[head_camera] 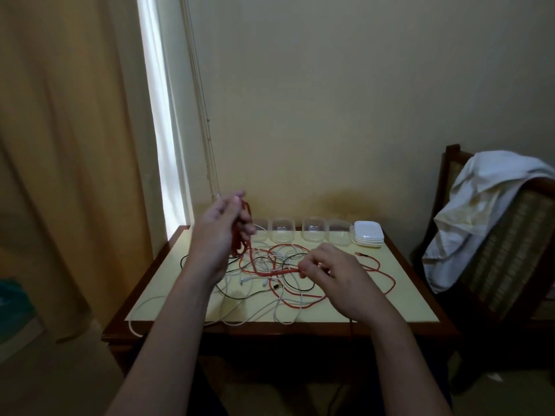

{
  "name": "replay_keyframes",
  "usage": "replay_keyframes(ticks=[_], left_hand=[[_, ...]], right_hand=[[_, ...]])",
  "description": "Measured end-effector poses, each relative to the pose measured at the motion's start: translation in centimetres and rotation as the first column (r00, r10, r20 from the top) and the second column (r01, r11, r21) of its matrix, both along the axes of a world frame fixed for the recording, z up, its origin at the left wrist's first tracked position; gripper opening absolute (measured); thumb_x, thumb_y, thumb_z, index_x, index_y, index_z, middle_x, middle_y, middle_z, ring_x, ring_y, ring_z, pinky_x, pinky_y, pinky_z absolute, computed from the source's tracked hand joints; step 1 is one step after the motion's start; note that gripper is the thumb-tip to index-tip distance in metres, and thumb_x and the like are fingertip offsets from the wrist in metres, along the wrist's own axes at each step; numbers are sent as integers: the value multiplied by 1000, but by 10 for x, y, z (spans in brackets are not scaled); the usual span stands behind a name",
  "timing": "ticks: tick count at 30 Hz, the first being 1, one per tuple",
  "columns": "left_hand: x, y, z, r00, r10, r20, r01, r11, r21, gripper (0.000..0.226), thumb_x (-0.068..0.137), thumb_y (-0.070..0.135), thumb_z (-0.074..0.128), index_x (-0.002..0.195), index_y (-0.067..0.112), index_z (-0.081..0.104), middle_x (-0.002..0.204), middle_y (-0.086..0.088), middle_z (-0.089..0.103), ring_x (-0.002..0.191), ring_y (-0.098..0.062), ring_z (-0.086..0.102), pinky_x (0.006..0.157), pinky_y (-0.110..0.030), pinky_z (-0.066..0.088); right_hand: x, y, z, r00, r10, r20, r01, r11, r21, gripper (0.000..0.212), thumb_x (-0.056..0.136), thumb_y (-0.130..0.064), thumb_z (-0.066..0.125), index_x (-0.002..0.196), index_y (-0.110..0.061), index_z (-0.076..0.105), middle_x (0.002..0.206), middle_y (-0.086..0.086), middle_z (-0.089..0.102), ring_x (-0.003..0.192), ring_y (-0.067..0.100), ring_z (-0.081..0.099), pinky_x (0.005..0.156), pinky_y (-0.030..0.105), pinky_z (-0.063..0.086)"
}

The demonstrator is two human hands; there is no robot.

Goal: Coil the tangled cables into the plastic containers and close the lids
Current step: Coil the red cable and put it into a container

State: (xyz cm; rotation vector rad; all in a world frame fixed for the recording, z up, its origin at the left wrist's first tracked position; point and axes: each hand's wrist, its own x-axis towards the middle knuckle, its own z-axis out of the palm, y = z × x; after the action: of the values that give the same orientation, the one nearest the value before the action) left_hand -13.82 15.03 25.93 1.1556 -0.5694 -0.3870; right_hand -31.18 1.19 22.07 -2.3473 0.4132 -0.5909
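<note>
Head view: the left hand is raised above the table. Its fingers are curled round a bundle of loops of the red cable, and the loops hang just below them. From those loops the red cable runs down and across to the right hand. That hand's thumb and fingertips pinch the cable, and its other fingers are bent in.

The rest of the red cable trails in wide bends beyond and beneath the right fingers. There it is crossed with white cables and a black cable in a loose heap that lies below and between both hands.

Past the fingertips, at the far edge of the table, stands a row of clear containers, all empty and lidless. A stack of white lids sits just to their right.

The cable looks light, thin and limp. It will likely bend into loops readily but spring open if released, and it may drag its neighbours along where strands cross. A sound hold would be a pinch on the free run close to the tangle, with the gathered loops clamped in the other fist. The plug ends are probably the parts that snag.

No brand, label or writing can be read on the cables, containers or lids.

A chair draped with a white cloth stands to the right.
</note>
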Motion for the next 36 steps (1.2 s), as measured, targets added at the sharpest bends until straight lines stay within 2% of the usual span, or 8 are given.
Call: replay_keyframes(ticks=[4, 9, 13, 17, 20, 25, 31, 36], left_hand=[[-24, -9, -9, 934, -354, 54, 321, 894, 314, 29, 104, 15, 47, 129, 9, 62, 78, -9, 66, 71, -21, 67, 71, -31, 57], [-39, -23, -20, 729, -623, -283, 658, 752, 37, 33, 102, 15, 49, 130, 4, 63, 71, -3, 50, 50, -11, 52, 49, -20, 47], [-42, -28, -20, 646, -657, -387, 668, 733, -130, 37, 100, 22, 46, 128, 3, 62, 64, 4, 37, 37, -3, 27, 42, -18, 19], [-48, -28, -12, 634, -659, -404, 634, 742, -216, 42, 94, 35, 56, 123, 6, 67, 55, 8, 28, 34, -2, 19, 36, -17, 15], [-49, -26, -10, 636, -665, -392, 621, 742, -252, 54, 90, 34, 59, 134, 2, 59, 55, 8, 26, 36, -4, 13, 39, -17, 12], [-50, -23, -17, 589, -716, -374, 650, 695, -307, 52, 97, 41, 54, 131, 3, 63, 64, 6, 27, 44, -6, 15, 46, -22, 14], [-62, -28, -15, 774, -580, -255, 579, 811, -89, 30, 94, 35, 59, 114, 17, 72, 63, 5, 18, 41, -3, 17, 43, -20, 13], [-66, -30, -16, 845, -486, -222, 477, 874, -96, 44, 92, 26, 57, 130, 3, 62, 54, 9, 17, 38, -1, 14, 38, -18, 9]], right_hand=[[5, 9, 7, 970, -57, 235, 54, 998, 19, 27, 102, -42, 52, 82, -29, 66, 89, -9, 59, 85, 2, 56, 69, 10, 36], [14, 8, -1, 870, -222, 440, 233, 972, 31, 34, 102, -42, 53, 90, -16, 70, 92, -5, 57, 88, 5, 57, 73, 11, 40], [16, 11, -3, 810, -292, 508, 297, 952, 73, 25, 100, -41, 58, 92, -20, 67, 96, -9, 56, 88, 5, 57, 71, 8, 40], [19, 15, -6, 822, -313, 475, 256, 949, 181, 33, 96, -57, 56, 103, -26, 61, 101, -12, 62, 94, 3, 60, 80, 18, 46], [16, 17, -3, 875, -287, 390, 154, 928, 338, 43, 91, -67, 50, 103, -28, 66, 77, -14, 69, 70, -1, 62, 65, 19, 47], [15, 18, -4, 864, -295, 407, 194, 942, 272, 54, 96, -64, 45, 89, -17, 71, 54, -7, 48, 51, 3, 41, 50, 19, 31], [12, 15, -2, 858, -328, 395, 269, 942, 199, 62, 96, -66, 42, 80, -11, 66, 49, -6, 41, 48, 7, 37, 46, 21, 28], [14, 17, -3, 864, -295, 408, 208, 947, 244, 67, 95, -70, 40, 84, -9, 67, 54, -5, 42, 52, 5, 37, 50, 24, 30]])
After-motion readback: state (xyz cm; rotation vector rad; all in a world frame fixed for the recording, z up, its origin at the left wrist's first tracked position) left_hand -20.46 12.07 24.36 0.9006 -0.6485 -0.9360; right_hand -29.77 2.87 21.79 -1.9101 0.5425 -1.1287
